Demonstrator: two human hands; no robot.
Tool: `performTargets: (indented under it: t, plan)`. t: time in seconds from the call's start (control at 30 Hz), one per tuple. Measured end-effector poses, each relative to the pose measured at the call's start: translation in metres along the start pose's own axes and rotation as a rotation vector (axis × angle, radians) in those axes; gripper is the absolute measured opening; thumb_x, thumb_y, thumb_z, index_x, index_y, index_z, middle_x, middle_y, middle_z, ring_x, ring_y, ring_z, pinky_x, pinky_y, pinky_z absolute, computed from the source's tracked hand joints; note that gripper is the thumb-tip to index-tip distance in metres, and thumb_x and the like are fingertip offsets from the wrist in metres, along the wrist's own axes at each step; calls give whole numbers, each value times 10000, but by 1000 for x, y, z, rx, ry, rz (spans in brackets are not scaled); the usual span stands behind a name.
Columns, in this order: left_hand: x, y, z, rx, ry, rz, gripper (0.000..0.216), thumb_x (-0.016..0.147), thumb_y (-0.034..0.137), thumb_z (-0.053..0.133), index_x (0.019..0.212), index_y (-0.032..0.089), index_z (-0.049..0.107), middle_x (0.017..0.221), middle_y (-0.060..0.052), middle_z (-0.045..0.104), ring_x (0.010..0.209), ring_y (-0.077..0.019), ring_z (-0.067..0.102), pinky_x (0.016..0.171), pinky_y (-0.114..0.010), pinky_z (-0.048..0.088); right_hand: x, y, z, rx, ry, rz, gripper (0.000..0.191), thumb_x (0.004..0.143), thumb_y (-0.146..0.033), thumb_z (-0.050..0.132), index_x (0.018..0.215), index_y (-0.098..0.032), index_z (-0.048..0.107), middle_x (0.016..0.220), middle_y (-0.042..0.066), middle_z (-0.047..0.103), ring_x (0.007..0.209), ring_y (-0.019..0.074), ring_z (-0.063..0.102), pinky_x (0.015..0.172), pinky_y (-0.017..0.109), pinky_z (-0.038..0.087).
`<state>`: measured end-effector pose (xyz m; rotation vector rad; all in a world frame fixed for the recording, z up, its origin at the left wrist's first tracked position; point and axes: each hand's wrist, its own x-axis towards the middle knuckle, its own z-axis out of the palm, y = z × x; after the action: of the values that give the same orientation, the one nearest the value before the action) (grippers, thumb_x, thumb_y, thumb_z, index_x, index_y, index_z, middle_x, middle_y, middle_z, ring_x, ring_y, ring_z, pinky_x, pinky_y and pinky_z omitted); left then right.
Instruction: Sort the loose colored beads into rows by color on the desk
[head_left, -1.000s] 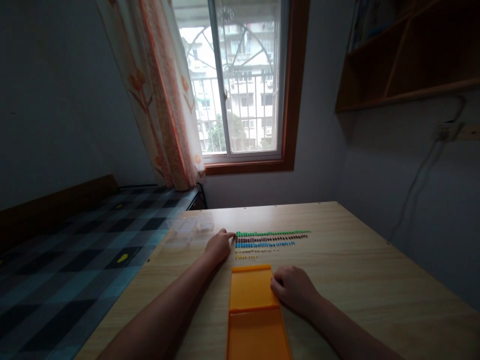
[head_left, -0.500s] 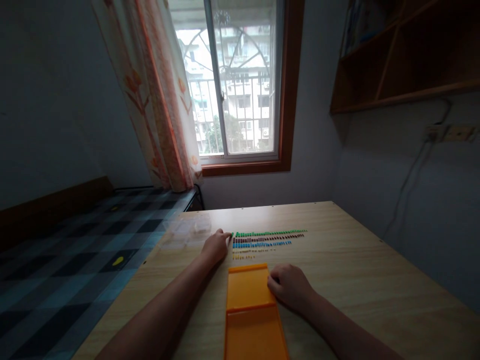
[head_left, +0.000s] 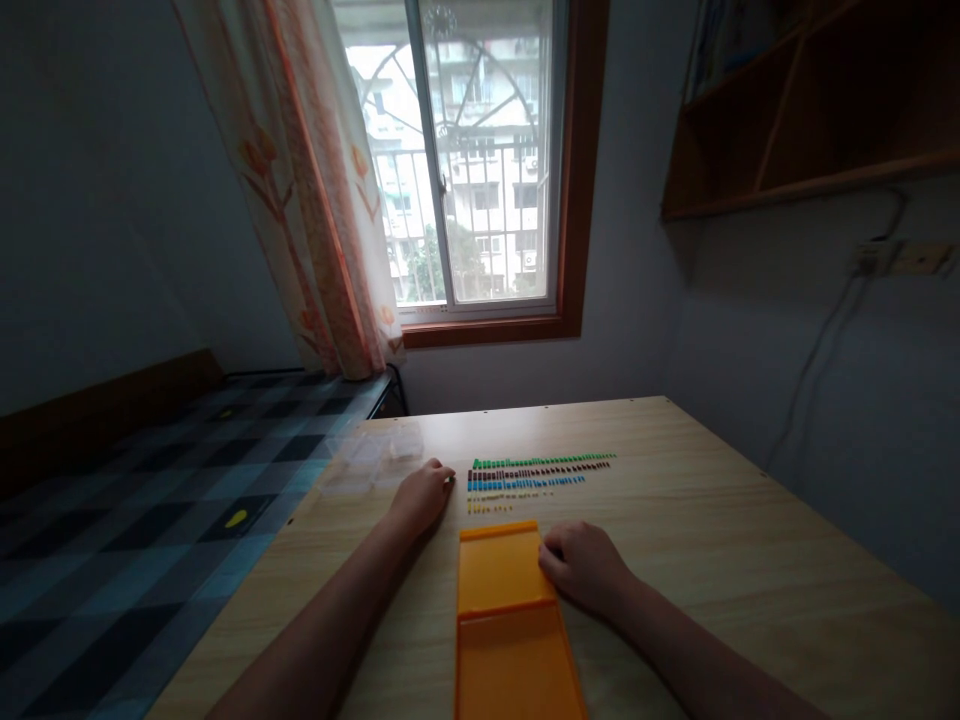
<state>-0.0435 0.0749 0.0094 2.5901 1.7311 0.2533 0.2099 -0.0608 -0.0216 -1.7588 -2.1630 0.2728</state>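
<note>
Bent fingers of my left hand (head_left: 426,494) are pinched together on the tabletop, just left of the lined-up small pieces. Whatever sits between those fingertips is too small and dark to name. The pieces stand in several rows: green pieces (head_left: 525,462) farthest away, then dark brown pieces (head_left: 525,473), blue pieces (head_left: 517,485), pale pieces (head_left: 510,496) and yellow pieces (head_left: 480,509) nearest. Closer to me lies an orange plastic tray (head_left: 504,570) with a ridge across it. My right hand (head_left: 589,562) is closed at its right edge, fingers curled against the rim.
Clear plastic boxes (head_left: 371,458) stand at the table's far left. The light wooden table (head_left: 720,540) reaches toward the wall. A bed with a checked cover (head_left: 187,480) adjoins on the left. A curtain (head_left: 300,200) hangs beside the window, and a wooden shelf (head_left: 750,205) is mounted upper right.
My left hand has drawn slightly left, away from the rows. The lone green piece at its fingertips no longer shows there. My right hand stays at the tray's edge.
</note>
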Motion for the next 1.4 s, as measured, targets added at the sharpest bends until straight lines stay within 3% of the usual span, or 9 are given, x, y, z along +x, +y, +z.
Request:
performTargets:
  t: [0.13,0.53,0.67,0.83,0.93,1.07,1.2,1.4]
  plan:
    - [-6,-2,-5,76,-1,-1,251,875,215,477,936,203,721,1093,-72,677,884,-191,655,760,-263,465,-2,1,-3,5,-5,-10,303,860,-266,495,609,-167,632,680,43,689,591,121,517,553,275,200]
    - [-11,1,-27,112,-104,2,188,791,266,576,900,200,714,959,-100,704,882,-236,638,767,-303,447,-6,4,-7,-18,-11,-36,315,883,-271,476,619,-169,614,689,34,676,635,127,526,568,274,214]
    - [-29,25,-64,62,-130,131,168,776,261,591,903,208,688,911,-53,699,870,-205,619,776,-284,432,-6,4,-9,-25,-19,-35,311,881,-270,476,623,-167,616,702,37,679,645,128,528,568,272,217]
    - [-76,83,-104,-132,-295,394,180,747,272,603,907,249,684,908,-15,691,834,-194,612,771,-287,434,-6,3,-10,-22,-16,-23,308,876,-277,482,622,-166,617,697,36,675,634,125,516,564,271,221]
    - [-99,114,-100,-116,-433,529,155,749,236,581,857,262,690,840,-39,694,753,-206,618,690,-305,446,-6,3,-11,-20,-9,-33,306,867,-277,485,609,-167,607,680,33,664,625,123,504,563,271,223]
    - [-110,133,-72,-33,-488,594,178,701,173,594,837,228,694,768,-90,683,718,-241,638,668,-339,474,-7,3,-13,-17,1,-38,316,868,-277,482,596,-166,599,667,36,657,612,120,491,564,272,226]
    - [-112,135,-55,51,-473,643,187,704,159,575,844,209,690,738,-100,675,671,-246,645,619,-343,480,-7,3,-14,-15,-14,-42,316,871,-274,484,602,-165,608,679,41,661,621,124,497,570,270,235]
    - [-103,119,-73,85,-459,585,160,708,225,621,839,214,713,795,-93,689,678,-230,629,600,-320,456,-7,4,-18,-12,11,-57,325,874,-260,479,585,-166,593,664,38,632,623,128,485,583,269,253]
